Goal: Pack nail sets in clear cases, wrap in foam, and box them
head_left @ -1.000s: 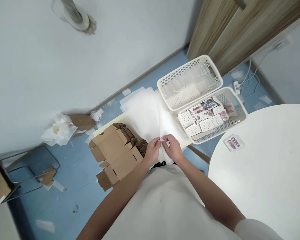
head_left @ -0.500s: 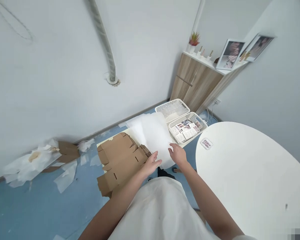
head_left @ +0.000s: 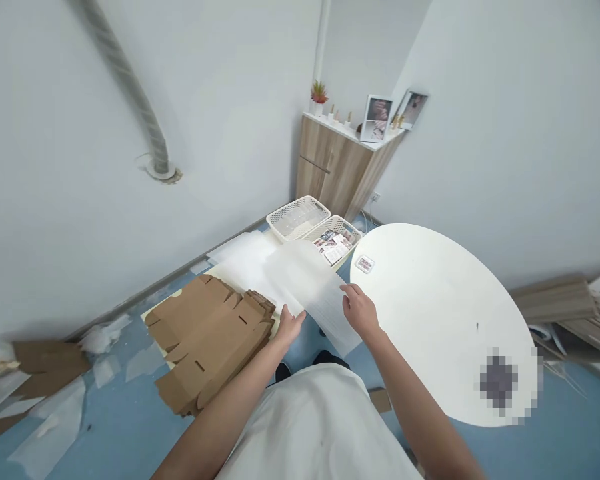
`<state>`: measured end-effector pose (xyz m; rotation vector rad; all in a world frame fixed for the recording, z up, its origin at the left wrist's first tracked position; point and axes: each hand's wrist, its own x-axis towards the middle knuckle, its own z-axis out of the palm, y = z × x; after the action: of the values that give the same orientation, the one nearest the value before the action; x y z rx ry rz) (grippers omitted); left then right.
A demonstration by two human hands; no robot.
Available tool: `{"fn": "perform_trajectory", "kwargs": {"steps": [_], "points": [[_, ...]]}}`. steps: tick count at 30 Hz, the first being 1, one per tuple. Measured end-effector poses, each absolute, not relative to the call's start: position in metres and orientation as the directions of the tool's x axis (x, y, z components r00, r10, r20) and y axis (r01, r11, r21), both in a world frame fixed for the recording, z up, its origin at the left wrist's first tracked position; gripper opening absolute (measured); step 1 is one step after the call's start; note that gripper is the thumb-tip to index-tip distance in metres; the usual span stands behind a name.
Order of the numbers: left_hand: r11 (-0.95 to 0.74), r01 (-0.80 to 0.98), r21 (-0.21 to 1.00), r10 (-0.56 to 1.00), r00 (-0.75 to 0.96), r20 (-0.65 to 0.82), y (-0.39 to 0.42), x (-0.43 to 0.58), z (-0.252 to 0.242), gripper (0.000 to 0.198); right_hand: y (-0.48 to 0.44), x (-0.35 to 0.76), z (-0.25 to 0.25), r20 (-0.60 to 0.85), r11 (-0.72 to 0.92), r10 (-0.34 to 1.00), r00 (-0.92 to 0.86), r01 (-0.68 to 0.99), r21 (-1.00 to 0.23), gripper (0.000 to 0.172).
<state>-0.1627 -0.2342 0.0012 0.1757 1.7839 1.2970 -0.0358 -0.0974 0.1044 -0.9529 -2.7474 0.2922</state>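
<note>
Fingers (head_left: 349, 291) of the right hand (head_left: 363, 313), in the head view, are drawn in toward the thumb and pinch the right edge of a thin, translucent white rectangular sheet (head_left: 310, 273). On the left hand (head_left: 290, 327), the thumb and forefinger stand apart, with the forefinger at the sheet's left edge; I cannot tell whether its other fingers grip anything. The sheet slants between both hands, its near end hanging above the blue floor (head_left: 125, 427) and its far end reaching toward the baskets. Beside it, to the left, a pile of similar white sheets (head_left: 243, 257) lies on a pale yellow tabletop (head_left: 155, 308). Nearer the left forearm, flattened brown cardboard boxes (head_left: 210, 323) are stacked on the same surface. Beyond the sheet are two white perforated plastic baskets (head_left: 283, 230) side by side; the nearer one holds printed cards (head_left: 333, 247). At right stands a white round-edged table (head_left: 430, 300), with a small clear plastic case (head_left: 365, 264) near its far left edge.
</note>
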Motion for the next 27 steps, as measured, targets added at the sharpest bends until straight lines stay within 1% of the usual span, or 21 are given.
{"fn": "perform_trajectory", "kwargs": {"steps": [3,4,7,11,13,15,17,19,21,24,27], "points": [[0.518,-0.313,0.796,0.51,-0.633,-0.582,-0.217,-0.156,0.0,0.08,-0.099,-0.006,0.114,0.212,0.708,0.689,-0.694,0.578,-0.406,0.036],[0.519,-0.299,0.801,0.52,-0.633,-0.573,-0.21,-0.155,0.001,0.078,-0.1,0.005,0.117,0.222,0.68,0.712,-0.666,0.578,-0.45,0.036],[0.481,-0.257,0.838,0.639,-0.552,-0.536,-0.183,-0.145,0.007,0.073,-0.099,0.041,0.124,0.229,0.586,0.79,-0.569,0.591,-0.554,0.038],[0.407,-0.183,0.895,0.805,-0.392,-0.446,-0.142,-0.109,0.021,0.071,-0.093,0.094,0.121,0.23,0.465,0.877,-0.422,0.623,-0.628,0.04],[0.391,-0.173,0.904,0.855,-0.294,-0.426,-0.124,-0.085,0.026,0.07,-0.089,0.12,0.115,0.22,0.419,0.902,-0.371,0.637,-0.647,0.041],[0.402,-0.144,0.904,0.873,-0.239,-0.426,-0.107,-0.063,0.028,0.07,-0.083,0.143,0.107,0.21,0.384,0.92,-0.331,0.65,-0.656,0.041],[0.418,-0.043,0.907,0.874,-0.252,-0.415,-0.089,-0.044,0.028,0.071,-0.075,0.164,0.098,0.197,0.35,0.934,-0.297,0.665,-0.66,0.042],[0.414,0.095,0.905,0.884,-0.281,-0.375,-0.07,-0.03,0.029,0.072,-0.066,0.184,0.092,0.172,0.308,0.95,-0.261,0.692,-0.653,0.042],[0.368,0.215,0.905,0.911,-0.279,-0.304,-0.05,-0.018,0.028,0.072,-0.058,0.203,0.087,0.136,0.262,0.964,-0.228,0.731,-0.631,0.045],[0.271,0.34,0.901,0.949,-0.248,-0.192,-0.023,0.001,0.026,0.071,-0.05,0.229,0.08,0.074,0.193,0.98,-0.187,0.77,-0.608,0.051],[0.228,0.431,0.873,0.968,-0.195,-0.157,-0.006,0.018,0.023,0.071,-0.05,0.25,0.069,-0.009,0.125,0.986,-0.164,0.789,-0.602,0.057]]}}
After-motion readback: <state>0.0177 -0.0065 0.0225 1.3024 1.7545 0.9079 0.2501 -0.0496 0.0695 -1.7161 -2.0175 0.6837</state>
